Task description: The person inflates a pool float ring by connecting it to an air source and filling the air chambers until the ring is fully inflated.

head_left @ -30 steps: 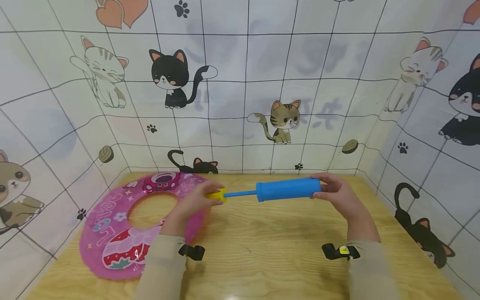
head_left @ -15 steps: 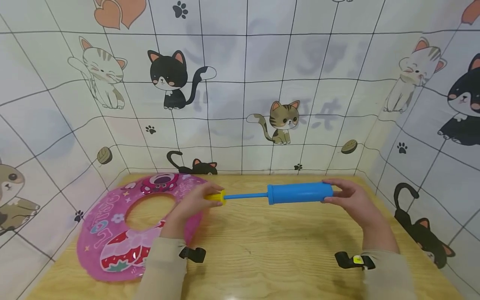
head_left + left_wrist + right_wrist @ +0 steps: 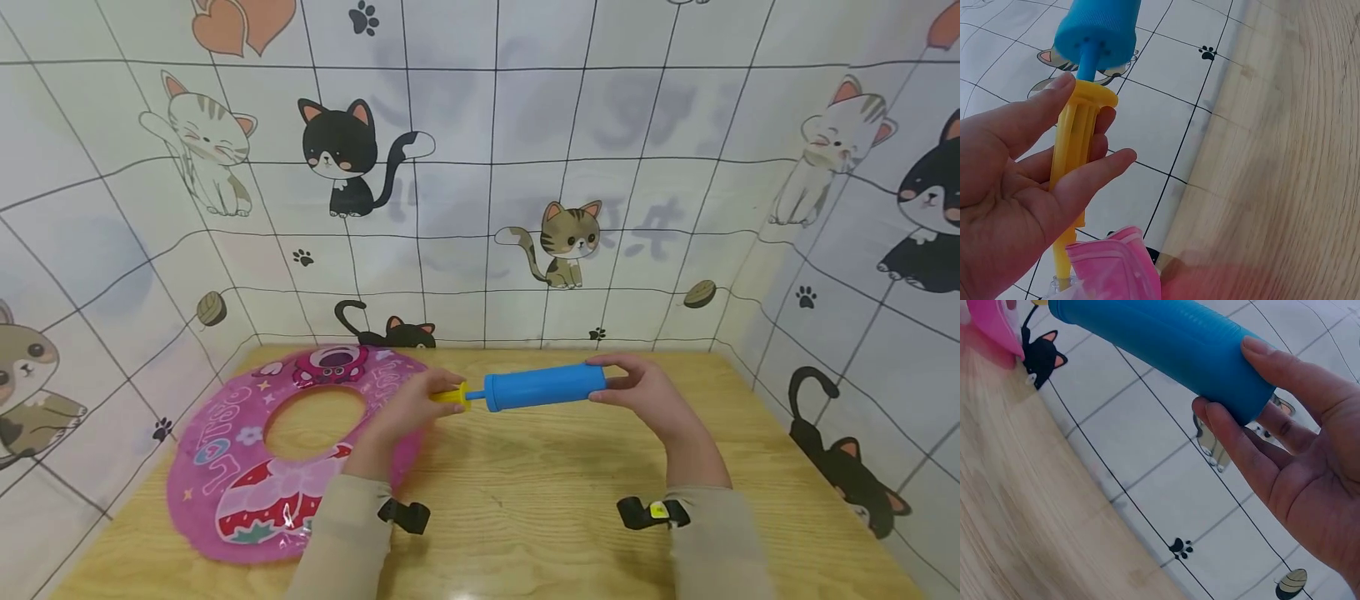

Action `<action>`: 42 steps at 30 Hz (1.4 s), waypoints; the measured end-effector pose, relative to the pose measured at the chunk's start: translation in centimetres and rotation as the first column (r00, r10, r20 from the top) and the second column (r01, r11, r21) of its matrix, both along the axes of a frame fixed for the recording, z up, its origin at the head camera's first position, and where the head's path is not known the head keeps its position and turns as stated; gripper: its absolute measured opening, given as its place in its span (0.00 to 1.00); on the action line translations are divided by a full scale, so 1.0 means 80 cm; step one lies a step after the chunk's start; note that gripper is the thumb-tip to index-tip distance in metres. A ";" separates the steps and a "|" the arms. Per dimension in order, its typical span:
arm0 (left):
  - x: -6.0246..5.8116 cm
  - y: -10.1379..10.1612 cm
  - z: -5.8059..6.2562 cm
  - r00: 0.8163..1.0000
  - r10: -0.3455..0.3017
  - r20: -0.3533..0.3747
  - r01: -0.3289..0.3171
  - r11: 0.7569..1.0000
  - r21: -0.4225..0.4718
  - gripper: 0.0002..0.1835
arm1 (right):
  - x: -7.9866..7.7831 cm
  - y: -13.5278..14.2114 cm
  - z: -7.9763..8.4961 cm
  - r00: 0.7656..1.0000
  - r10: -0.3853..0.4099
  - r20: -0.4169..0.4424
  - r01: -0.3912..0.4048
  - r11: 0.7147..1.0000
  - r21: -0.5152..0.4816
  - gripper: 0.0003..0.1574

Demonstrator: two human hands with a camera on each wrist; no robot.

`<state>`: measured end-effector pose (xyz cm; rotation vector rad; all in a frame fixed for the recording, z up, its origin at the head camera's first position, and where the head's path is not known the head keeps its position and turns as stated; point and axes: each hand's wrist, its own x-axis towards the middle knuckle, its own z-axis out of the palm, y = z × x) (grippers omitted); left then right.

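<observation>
A blue hand pump (image 3: pixel 543 387) is held level above the table between both hands. My left hand (image 3: pixel 408 408) grips its yellow nozzle end (image 3: pixel 1075 144), thumb and fingers round it. The nozzle's thin tip meets a clear valve (image 3: pixel 1060 286) beside a pink flap in the left wrist view; how deep it sits I cannot tell. A short stretch of thin blue rod (image 3: pixel 477 395) shows between yellow end and barrel. My right hand (image 3: pixel 648 396) holds the barrel's far end between thumb and fingers. The pink inflatable swim ring (image 3: pixel 202 483) lies at left, partly behind my left arm.
The wood-grain table (image 3: pixel 540 517) stretches beneath both arms. A white grid-patterned sheet (image 3: pixel 465 192) with cartoon cats covers the back and both sides. Black straps with small devices (image 3: pixel 405 515) are on both wrists.
My right hand first moved right with the barrel, lengthening the exposed rod, then came back left, leaving little rod showing. The left hand and the ring have shifted slightly right.
</observation>
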<state>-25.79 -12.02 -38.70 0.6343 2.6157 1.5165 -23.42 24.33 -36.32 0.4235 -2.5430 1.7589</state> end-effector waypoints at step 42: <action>0.011 0.010 0.001 0.987 0.127 -0.095 -0.123 0.991 0.047 0.24 | 0.037 0.094 0.008 0.973 0.078 -0.219 -0.102 0.989 -0.103 0.29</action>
